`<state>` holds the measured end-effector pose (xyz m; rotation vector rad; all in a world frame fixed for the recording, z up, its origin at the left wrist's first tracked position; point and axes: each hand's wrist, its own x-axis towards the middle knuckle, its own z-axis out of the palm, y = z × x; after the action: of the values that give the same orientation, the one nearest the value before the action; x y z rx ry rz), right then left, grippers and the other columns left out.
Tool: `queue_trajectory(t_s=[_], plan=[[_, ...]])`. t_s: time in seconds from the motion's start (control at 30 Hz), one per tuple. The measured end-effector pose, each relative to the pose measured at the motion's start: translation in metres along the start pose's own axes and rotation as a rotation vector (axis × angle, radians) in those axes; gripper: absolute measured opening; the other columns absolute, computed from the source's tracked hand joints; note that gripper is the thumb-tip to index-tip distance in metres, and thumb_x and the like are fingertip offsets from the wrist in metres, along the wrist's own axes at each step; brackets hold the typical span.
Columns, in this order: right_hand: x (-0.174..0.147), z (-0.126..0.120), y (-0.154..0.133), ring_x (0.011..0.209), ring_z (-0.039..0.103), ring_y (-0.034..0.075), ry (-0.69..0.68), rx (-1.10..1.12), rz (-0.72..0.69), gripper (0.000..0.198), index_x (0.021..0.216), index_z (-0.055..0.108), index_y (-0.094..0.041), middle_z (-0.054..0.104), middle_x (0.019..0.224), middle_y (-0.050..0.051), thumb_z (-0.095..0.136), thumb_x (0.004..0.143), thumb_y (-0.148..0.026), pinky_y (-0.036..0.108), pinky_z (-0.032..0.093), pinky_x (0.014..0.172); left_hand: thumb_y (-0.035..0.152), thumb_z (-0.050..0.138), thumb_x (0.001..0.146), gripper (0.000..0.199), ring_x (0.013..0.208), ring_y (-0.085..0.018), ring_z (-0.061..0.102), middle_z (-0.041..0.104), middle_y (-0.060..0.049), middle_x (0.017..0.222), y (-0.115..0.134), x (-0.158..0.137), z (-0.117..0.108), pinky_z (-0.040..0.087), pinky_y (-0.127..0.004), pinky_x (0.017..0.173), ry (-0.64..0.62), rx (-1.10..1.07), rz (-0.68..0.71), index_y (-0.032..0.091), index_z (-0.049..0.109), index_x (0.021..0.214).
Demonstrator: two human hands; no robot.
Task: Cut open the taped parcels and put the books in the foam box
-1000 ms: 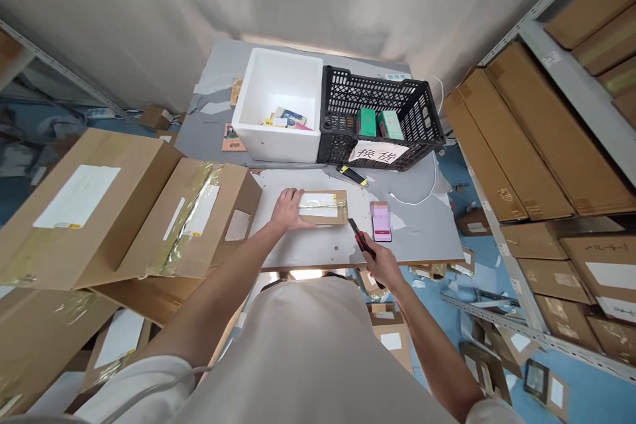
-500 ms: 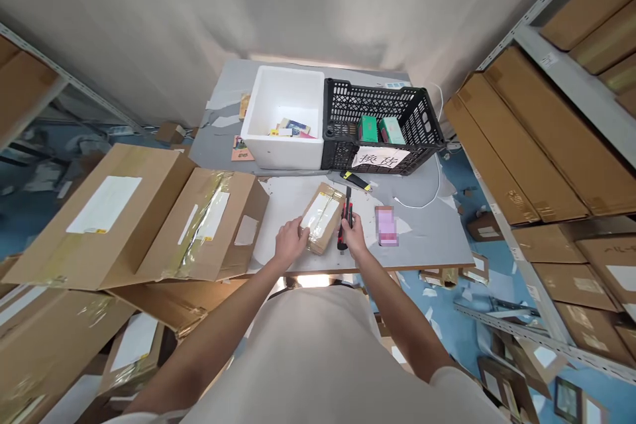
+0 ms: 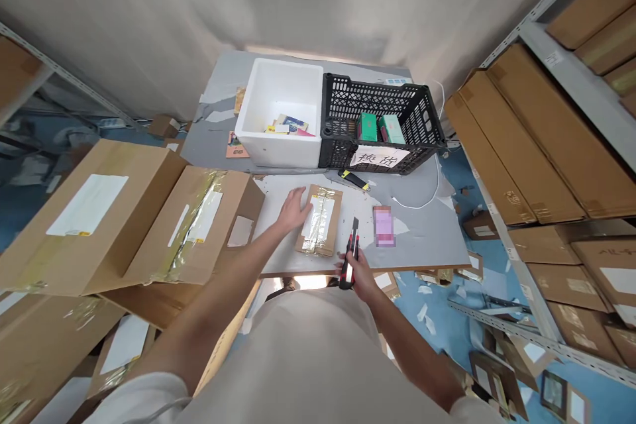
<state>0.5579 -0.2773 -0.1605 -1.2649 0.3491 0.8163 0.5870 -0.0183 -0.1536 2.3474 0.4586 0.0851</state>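
Note:
A small taped cardboard box (image 3: pixel 320 220) with a white label lies flat on the grey table (image 3: pixel 422 238) in front of me. My left hand (image 3: pixel 294 211) is at its left side, fingers apart, with the fingertips close to or touching the label edge; I cannot tell which. In my right hand (image 3: pixel 361 273) is a black and red utility knife (image 3: pixel 350 258), its dark blade out and pointing away from me. The knife is held to the right of the box, over the table's front edge.
A white foam box (image 3: pixel 283 149) and a black plastic crate (image 3: pixel 338 159) with green boxes (image 3: pixel 368 127) stand at the back. A black and yellow cutter (image 3: pixel 354 179) and a blurred pink item (image 3: pixel 383 225) lie nearby. Large cartons (image 3: pixel 193 225) crowd the left; shelving (image 3: pixel 534 46) rises at right.
The utility knife has come nearer to me in my right hand. My left hand has shifted up along the box's left side and opened. The small box has turned straighter.

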Motion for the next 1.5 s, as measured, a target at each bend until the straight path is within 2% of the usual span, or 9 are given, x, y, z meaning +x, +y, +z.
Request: queue_trajectory(t_s=[0.1,0.27,0.43,0.63,0.8,0.93,1.03,1.17,1.5], plan=[[-0.014,0.004,0.01,0.074,0.067,0.019,-0.102,0.035,0.131,0.049,0.103,0.039,-0.028,0.065,0.09,0.002,0.064,0.071,-0.056,0.033,0.052,0.057,0.035,0.048,0.079,0.065,0.136,-0.026,0.029,0.033,-0.016,0.145,0.004,0.038,-0.003,0.031,-0.038,0.108,-0.122,0.1,0.104,0.01,0.033,0.138],[-0.004,0.019,0.008,0.084,0.067,0.021,-0.057,-0.001,0.048,0.054,0.106,0.039,-0.028,0.067,0.09,0.004,0.062,0.07,-0.061,0.032,0.052,0.061,0.032,0.049,0.076,0.057,0.119,-0.025,0.05,0.053,-0.012,0.129,-0.001,0.05,-0.002,0.038,-0.035,0.101,-0.186,0.172,0.065,0.013,0.044,0.129],[0.033,0.008,-0.015,0.088,0.064,0.019,0.094,-0.117,-0.217,0.054,0.11,0.042,-0.024,0.065,0.099,0.004,0.06,0.071,-0.057,0.033,0.052,0.071,0.048,0.048,0.077,0.05,0.103,-0.031,0.058,0.061,-0.016,0.108,-0.013,0.002,-0.019,0.046,-0.04,0.082,-0.02,0.254,-0.211,0.013,0.049,0.113],[0.092,0.003,-0.064,0.094,0.061,0.018,0.065,-0.364,-0.363,0.049,0.11,0.048,-0.02,0.065,0.104,0.007,0.059,0.073,-0.049,0.033,0.049,0.081,0.067,0.043,0.075,0.057,0.084,-0.03,0.063,0.064,-0.011,0.083,-0.015,-0.071,-0.02,0.046,-0.039,0.069,-0.087,0.259,-0.436,0.017,0.051,0.1],[0.087,-0.005,-0.085,0.072,0.064,0.015,0.058,-0.626,-0.332,0.044,0.113,0.05,-0.019,0.065,0.09,0.004,0.053,0.077,-0.044,0.029,0.051,0.065,0.046,0.056,0.07,0.075,0.13,-0.032,0.036,0.041,-0.02,0.137,-0.012,-0.063,-0.014,0.033,-0.042,0.102,0.11,0.327,-0.105,0.011,0.034,0.132],[0.056,-0.027,-0.086,0.048,0.057,0.012,0.0,-0.865,-0.253,0.059,0.135,0.038,-0.022,0.059,0.068,-0.003,0.05,0.08,-0.039,0.025,0.047,0.048,0.048,0.057,0.069,0.084,0.14,-0.034,0.013,0.023,-0.018,0.15,-0.007,-0.04,-0.01,0.011,-0.049,0.111,-0.116,0.422,0.178,0.014,0.028,0.141],[0.039,-0.038,-0.082,0.045,0.054,0.011,-0.092,-0.953,-0.237,0.066,0.145,0.023,-0.03,0.057,0.065,-0.005,0.046,0.083,-0.035,0.024,0.046,0.046,0.065,0.059,0.063,0.1,0.139,-0.037,0.013,0.024,-0.02,0.15,-0.004,-0.034,-0.004,0.007,-0.053,0.11,-0.17,0.46,0.177,0.014,0.026,0.143],[0.027,-0.039,-0.08,0.047,0.052,0.01,-0.155,-1.058,-0.246,0.061,0.145,0.025,-0.03,0.06,0.073,-0.002,0.043,0.086,-0.028,0.025,0.046,0.051,0.073,0.059,0.057,0.11,0.138,-0.038,0.016,0.026,-0.021,0.148,-0.005,-0.035,0.002,0.01,-0.053,0.11,-0.139,0.477,0.159,0.013,0.025,0.143],[0.015,-0.011,-0.102,0.076,0.06,0.023,-0.091,-1.664,-0.292,0.063,0.146,0.026,-0.023,0.069,0.088,0.009,0.044,0.085,-0.018,0.026,0.036,0.064,0.07,0.061,0.056,0.11,0.136,-0.039,0.02,0.031,-0.021,0.145,-0.003,-0.036,0.007,0.01,-0.053,0.11,-0.103,0.477,0.108,0.014,0.025,0.143]])
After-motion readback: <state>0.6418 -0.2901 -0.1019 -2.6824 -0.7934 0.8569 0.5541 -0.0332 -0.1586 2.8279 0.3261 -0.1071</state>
